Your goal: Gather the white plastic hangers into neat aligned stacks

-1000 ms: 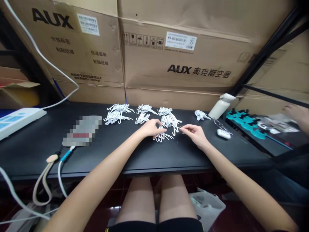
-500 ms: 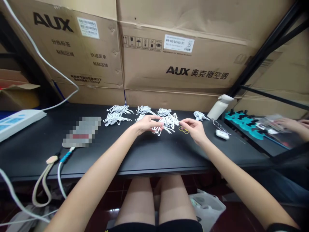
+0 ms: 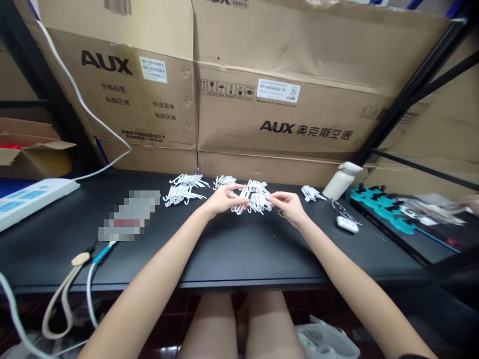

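Note:
Over the middle of the black table, my left hand [image 3: 223,202] is closed on a bundle of white bent wire hooks [image 3: 258,202]. My right hand [image 3: 288,205] pinches the right end of the same bundle. Its thumb and fingertips press together there. Yellow rubber bands [image 3: 283,214] lie on the table just below my right hand and are partly covered by it. More piles of white hooks [image 3: 183,194] lie to the left of my hands, and another pile [image 3: 225,181] shows behind my left hand. A small pile [image 3: 311,193] rests to the right.
A white bottle [image 3: 342,180], glasses [image 3: 344,212] and a white earphone case [image 3: 347,224] stand at the right. Teal holders [image 3: 385,207] lie beyond. At left are a blurred-out flat device [image 3: 130,214] with a cable and a power strip [image 3: 33,199]. Cardboard boxes [image 3: 232,124] back the table.
My right hand has moved left, from beside the hooks onto the bundle's right end. The view has tilted upward a little. The other person's hands at the right have mostly left the view.

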`<act>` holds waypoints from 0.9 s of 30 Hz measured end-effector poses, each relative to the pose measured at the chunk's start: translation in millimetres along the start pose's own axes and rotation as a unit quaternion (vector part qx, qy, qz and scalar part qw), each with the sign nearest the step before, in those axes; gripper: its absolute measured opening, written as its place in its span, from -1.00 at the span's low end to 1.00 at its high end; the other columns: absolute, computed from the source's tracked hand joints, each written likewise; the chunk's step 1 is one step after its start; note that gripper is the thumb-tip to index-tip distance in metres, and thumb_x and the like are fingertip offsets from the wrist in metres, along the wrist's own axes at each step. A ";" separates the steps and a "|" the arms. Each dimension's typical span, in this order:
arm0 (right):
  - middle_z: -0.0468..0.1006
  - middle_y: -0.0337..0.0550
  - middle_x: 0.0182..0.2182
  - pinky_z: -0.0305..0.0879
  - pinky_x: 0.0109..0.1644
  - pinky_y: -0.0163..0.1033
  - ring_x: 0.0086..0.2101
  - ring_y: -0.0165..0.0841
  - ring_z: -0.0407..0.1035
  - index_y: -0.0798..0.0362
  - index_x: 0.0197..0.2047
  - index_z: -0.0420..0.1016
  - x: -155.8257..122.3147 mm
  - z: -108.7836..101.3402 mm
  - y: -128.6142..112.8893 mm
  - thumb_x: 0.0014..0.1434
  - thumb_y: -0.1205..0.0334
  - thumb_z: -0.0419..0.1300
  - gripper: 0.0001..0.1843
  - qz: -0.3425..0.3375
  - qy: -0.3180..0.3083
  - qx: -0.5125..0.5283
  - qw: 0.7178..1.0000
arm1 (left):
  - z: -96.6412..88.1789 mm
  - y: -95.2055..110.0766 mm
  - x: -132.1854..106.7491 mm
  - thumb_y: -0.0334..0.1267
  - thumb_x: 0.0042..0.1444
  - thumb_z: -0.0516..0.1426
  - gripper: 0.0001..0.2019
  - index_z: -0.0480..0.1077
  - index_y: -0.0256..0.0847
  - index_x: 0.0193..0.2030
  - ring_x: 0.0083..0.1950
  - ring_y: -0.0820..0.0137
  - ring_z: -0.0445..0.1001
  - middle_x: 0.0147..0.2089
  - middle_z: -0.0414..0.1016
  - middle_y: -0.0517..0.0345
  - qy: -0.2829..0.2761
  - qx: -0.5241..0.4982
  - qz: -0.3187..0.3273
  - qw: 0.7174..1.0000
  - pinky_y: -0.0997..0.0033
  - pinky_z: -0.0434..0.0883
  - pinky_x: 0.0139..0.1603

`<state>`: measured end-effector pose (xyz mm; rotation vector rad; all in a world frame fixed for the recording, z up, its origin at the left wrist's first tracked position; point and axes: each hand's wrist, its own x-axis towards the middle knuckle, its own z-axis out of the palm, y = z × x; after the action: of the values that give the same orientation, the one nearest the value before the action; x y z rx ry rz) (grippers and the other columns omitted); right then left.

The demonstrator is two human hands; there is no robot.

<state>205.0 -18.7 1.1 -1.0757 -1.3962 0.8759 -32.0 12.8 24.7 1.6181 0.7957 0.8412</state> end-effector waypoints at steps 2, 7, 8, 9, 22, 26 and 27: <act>0.58 -0.14 -0.45 0.37 -0.30 -0.23 -0.46 -0.38 0.39 0.10 -0.42 0.63 -2.9 -1.4 0.8 -0.16 0.01 0.44 -0.68 0.014 -0.002 -0.006 1.000 | 1.2 0.3 -0.2 -0.05 -0.15 0.37 -0.28 0.36 -0.37 0.14 -0.47 0.39 0.49 -0.44 0.60 0.00 0.012 0.008 0.003 1.000 0.46 0.29 -0.46; 0.57 -0.16 -0.47 0.36 -0.32 -0.23 -0.49 -0.40 0.37 0.09 -0.43 0.62 -2.3 2.0 -1.0 -0.18 0.02 0.44 -0.68 0.005 0.032 -0.005 0.999 | 2.4 4.5 -1.2 -0.09 -0.16 0.37 -0.28 0.35 -0.41 0.14 -0.51 0.44 0.45 -0.47 0.59 0.03 0.038 0.014 -0.001 0.999 0.47 0.28 -0.46; 0.57 -0.16 -0.48 0.36 -0.32 -0.23 -0.49 -0.40 0.36 0.08 -0.43 0.62 -1.6 2.0 -1.1 -0.18 0.02 0.44 -0.68 -0.001 0.051 0.000 0.999 | 2.5 4.8 -1.2 -0.09 -0.16 0.37 -0.27 0.34 -0.41 0.14 -0.51 0.45 0.44 -0.47 0.59 0.03 0.040 0.013 -0.001 0.999 0.47 0.28 -0.47; 0.57 -0.17 -0.48 0.37 -0.32 -0.23 -0.48 -0.40 0.37 0.08 -0.43 0.62 -1.0 1.7 -1.0 -0.18 0.02 0.44 -0.68 -0.007 0.067 0.003 0.998 | 2.7 4.8 -1.0 -0.09 -0.16 0.37 -0.27 0.34 -0.41 0.14 -0.51 0.44 0.44 -0.48 0.59 0.03 0.041 0.012 -0.001 0.999 0.46 0.28 -0.47; 0.59 -0.11 -0.45 0.36 -0.28 -0.19 -0.39 -0.28 0.44 0.08 -0.45 0.59 -13.8 20.8 2.1 -0.06 0.04 0.37 -0.74 -0.064 0.010 -0.045 0.997 | 7.5 1.1 2.0 -0.07 -0.13 0.35 -0.30 0.34 -0.39 0.13 -0.51 0.43 0.44 -0.45 0.59 0.03 0.048 0.028 0.025 0.998 0.45 0.29 -0.47; 0.59 -0.10 -0.45 0.36 -0.31 -0.19 -0.39 -0.26 0.45 0.08 -0.45 0.59 -14.6 22.9 3.0 -0.06 0.04 0.37 -0.74 -0.067 0.038 -0.043 0.996 | 9.2 -0.8 3.1 -0.05 -0.12 0.34 -0.30 0.33 -0.38 0.13 -0.52 0.44 0.44 -0.45 0.59 0.04 0.055 0.028 0.029 0.998 0.45 0.30 -0.48; 0.59 -0.10 -0.43 0.36 -0.31 -0.19 -0.39 -0.26 0.45 0.08 -0.44 0.59 -14.4 22.5 3.3 -0.05 0.03 0.36 -0.74 -0.070 0.051 -0.046 0.995 | 9.3 -1.3 3.4 -0.05 -0.11 0.34 -0.30 0.33 -0.38 0.14 -0.51 0.43 0.45 -0.44 0.59 0.03 0.056 0.027 0.030 0.998 0.45 0.30 -0.48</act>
<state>182.7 -29.8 -9.1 -1.0632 -1.4176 0.6524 -22.4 11.3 22.4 1.6598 0.8592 0.9672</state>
